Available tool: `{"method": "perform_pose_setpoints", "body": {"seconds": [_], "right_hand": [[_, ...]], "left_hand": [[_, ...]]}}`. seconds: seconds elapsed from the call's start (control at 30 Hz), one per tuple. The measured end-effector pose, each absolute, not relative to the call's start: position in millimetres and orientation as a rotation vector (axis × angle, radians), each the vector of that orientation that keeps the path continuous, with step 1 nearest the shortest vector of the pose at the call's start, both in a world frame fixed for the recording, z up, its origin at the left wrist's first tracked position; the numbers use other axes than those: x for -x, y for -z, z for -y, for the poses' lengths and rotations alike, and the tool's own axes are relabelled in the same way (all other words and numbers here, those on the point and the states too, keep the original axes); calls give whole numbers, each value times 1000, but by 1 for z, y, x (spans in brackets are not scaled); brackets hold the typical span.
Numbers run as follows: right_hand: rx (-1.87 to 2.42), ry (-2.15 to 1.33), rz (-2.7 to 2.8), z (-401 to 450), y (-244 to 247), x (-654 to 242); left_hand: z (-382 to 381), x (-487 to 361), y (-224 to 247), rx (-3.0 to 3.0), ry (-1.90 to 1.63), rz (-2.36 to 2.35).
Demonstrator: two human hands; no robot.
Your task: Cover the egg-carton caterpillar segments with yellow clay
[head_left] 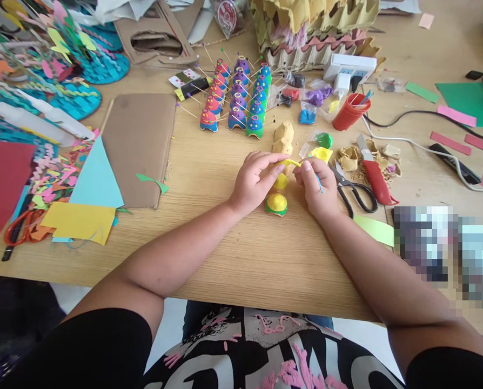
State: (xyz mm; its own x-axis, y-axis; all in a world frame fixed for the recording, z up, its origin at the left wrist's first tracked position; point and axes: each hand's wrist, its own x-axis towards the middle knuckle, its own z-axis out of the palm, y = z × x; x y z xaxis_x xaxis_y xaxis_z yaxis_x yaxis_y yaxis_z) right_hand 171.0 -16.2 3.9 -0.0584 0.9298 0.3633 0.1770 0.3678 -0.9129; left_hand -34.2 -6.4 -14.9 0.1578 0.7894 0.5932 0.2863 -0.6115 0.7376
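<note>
Spanning hands (259, 181) (319, 183), yellow strip (292, 162) runs left to right.

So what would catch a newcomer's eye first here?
Probably the three bright rows of humped figures mid-table, bristling with pins. Nearer, the left hand and right hand hold a yellow strip. A stack of egg trays rises at the back.

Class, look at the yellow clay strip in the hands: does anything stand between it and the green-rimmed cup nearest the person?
Yes. Between the yellow clay strip and the green-rimmed cup sits another yellow cup, partly hidden by the left hand. Nothing visible stands between the right hand and the green-rimmed cup.
</note>
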Motion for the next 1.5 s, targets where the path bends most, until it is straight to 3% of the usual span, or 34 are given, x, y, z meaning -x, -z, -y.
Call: {"method": "perform_pose_setpoints", "body": {"seconds": [1.5], "right_hand": [[1067,-688,1597,17,-10,-172]], "left_hand": [[9,28,27,-1801,-1503,-1000]]}}
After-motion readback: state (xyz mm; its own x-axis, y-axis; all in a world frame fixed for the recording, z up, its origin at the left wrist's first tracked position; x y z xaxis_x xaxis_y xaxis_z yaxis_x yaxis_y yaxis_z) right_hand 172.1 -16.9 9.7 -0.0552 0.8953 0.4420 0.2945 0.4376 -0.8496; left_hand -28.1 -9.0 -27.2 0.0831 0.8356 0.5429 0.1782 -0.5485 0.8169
